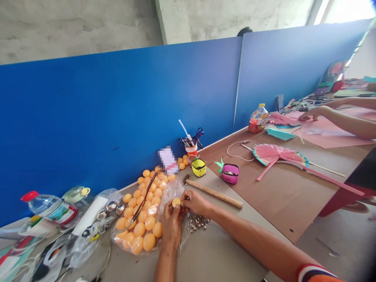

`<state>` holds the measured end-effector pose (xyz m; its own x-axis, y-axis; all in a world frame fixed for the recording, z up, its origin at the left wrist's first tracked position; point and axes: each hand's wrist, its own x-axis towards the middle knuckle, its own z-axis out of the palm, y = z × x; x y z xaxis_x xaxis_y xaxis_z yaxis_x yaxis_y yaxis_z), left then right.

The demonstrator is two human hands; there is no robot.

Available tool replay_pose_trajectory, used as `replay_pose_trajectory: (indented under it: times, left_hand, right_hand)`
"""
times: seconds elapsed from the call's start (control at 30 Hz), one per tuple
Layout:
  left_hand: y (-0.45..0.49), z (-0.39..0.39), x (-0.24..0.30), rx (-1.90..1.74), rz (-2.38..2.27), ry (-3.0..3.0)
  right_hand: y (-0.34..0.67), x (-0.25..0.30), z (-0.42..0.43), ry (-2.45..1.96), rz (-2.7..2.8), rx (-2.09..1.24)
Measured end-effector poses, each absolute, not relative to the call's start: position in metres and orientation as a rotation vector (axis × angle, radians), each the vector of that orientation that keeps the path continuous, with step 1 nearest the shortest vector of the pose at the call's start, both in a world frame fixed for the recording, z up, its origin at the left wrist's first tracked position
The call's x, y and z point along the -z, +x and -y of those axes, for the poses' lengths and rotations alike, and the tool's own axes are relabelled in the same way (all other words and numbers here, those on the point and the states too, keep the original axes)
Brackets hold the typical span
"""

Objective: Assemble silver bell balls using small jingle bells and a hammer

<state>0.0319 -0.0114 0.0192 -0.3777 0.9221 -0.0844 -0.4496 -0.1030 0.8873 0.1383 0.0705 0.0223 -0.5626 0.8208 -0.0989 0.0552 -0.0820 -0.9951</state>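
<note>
An orange ping-pong ball (176, 202) sits between the thumb and fingers of my left hand (171, 226), which is closed around it. Against the ball's right side are the pinched fingertips of my right hand (194, 201); whatever is between them is hidden. Under and beside my hands lies a clear plastic bag (184, 231), with a pile of small shiny metal bells or beads (198, 222) by my right wrist. Many more orange balls (140, 228) fill a clear bag to the left, a dark cord (143, 199) lying across them.
Beyond my right arm lies a wooden-handled hammer (216, 192), near yellow (199, 168) and magenta (230, 173) small containers. Bottles (55, 207) and cables crowd the left. A pink paper fan (276, 154) and another person's hand (314, 112) are at right. A blue partition (117, 117) stands behind.
</note>
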Motion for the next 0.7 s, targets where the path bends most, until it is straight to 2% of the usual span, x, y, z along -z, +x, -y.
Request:
replay_pose_trajectory:
  times: [0.3,0.53,0.7]
  left_hand:
    - [0.026,0.011,-0.025,-1.694,-0.996,0.41]
    - [0.023,0.008,-0.021,-1.675,-1.007,0.389]
    - [0.025,0.007,-0.021,-1.681,-1.04,0.404]
  right_hand:
    - [0.167,-0.044,-0.093,-0.749,1.678,-1.921]
    - [0.192,-0.046,-0.115,-0.993,2.336,-1.375]
    - [0.193,-0.046,-0.113,-0.99,2.504,-1.233]
